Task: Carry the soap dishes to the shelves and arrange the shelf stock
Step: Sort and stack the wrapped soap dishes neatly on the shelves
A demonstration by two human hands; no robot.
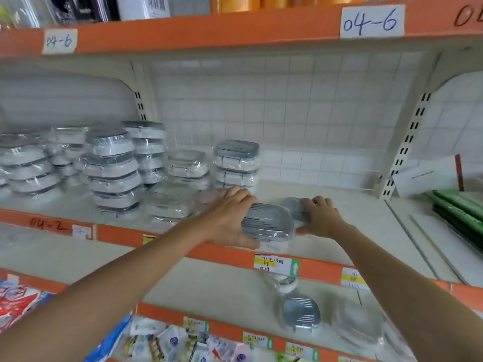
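1. I see a cream metal shelving unit [326,202] with orange front edges — price tags are stuck along them.
2. Behind the middle shelf stands a white wire-grid back panel [287,113].
3. Slotted uprights [407,142] carry the brackets on either side.
4. Handwritten paper labels [372,20] reading "04-6" sit on the upper orange edge.
5. The light is even and bright, casting soft shadows under the upper shelf.
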